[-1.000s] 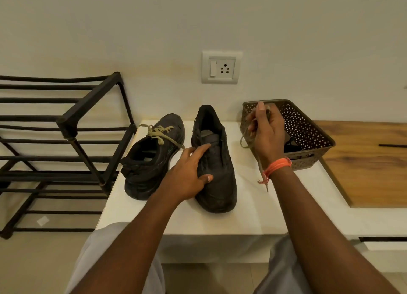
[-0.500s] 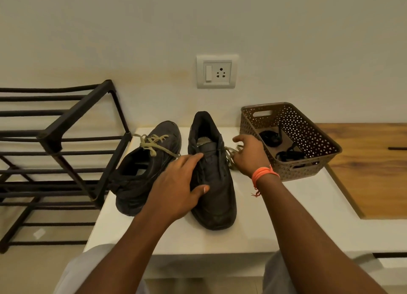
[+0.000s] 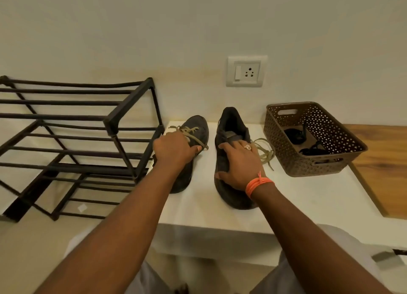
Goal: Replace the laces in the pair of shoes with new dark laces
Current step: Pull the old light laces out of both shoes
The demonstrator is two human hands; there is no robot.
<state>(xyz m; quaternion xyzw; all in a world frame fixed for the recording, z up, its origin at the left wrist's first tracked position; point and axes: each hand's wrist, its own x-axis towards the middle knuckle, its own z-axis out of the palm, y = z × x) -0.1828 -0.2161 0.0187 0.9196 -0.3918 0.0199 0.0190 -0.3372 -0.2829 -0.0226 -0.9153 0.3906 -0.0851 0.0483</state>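
Right hand [image 3: 239,161] now spread flat over the unlaced black shoe [image 3: 233,161] on the white surface [image 3: 308,194]; no longer holding the pulled-out tan lace [image 3: 264,152], dropped just beside it. Left hand [image 3: 174,150] shifted across to the other black shoe [image 3: 189,152], curled over its tan-laced throat (probably next for unlacing). Farther back, new dark laces [image 3: 295,135] waiting in the brown perforated basket [image 3: 312,161].

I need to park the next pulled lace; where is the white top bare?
Bare: the strip between the left shoe and right shoe, and the white top in front of the basket. Crowded: the old lace fills the gap beside the basket.
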